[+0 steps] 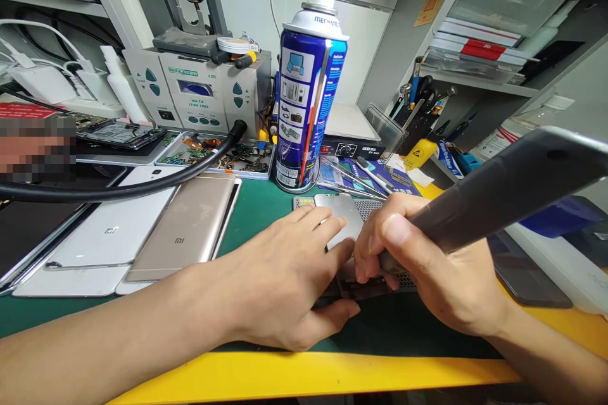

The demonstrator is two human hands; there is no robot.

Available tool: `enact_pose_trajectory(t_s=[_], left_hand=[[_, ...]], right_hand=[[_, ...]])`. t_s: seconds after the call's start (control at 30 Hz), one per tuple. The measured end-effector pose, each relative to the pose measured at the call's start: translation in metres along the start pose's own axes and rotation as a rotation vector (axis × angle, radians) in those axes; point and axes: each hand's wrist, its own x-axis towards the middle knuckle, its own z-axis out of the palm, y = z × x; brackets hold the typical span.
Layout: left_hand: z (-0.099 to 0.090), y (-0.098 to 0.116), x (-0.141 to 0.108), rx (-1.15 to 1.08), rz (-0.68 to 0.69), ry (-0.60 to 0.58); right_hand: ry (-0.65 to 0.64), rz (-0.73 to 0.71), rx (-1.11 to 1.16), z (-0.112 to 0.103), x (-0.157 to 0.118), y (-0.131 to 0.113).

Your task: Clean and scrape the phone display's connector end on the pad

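My left hand (280, 266) bends over a flat, silver-backed phone part (346, 212), its fingertips on the far side and its thumb at the near edge. That part lies on a perforated grey plate (368, 207), mostly covered by my hands. In my right hand (427, 259) is a thick dark grey handle (489, 196) with a hole near its upper end, slanting up to the right. The handle's lower end is hidden behind my right fingers, close to the left fingertips, so the tool's working tip cannot be made out. A blue spray can (304, 95) stands upright just beyond my left hand.
White and gold phones (180, 228) lie at left under a black hose (199, 174) from a hot-air station (190, 92). Behind are a tray of circuit boards (256, 164), tweezers (354, 177) and a tool holder (418, 111). A dark phone (527, 272) lies at right.
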Motion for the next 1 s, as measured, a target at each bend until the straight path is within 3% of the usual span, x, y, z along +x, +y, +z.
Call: enact_pose_trajectory(t_s=[1.0], left_hand=[[-0.0006, -0.0015, 0.0019, -0.010, -0.003, -0.002]], right_hand=[[-0.011, 0.002, 0.003, -0.0008, -0.0014, -0.0005]])
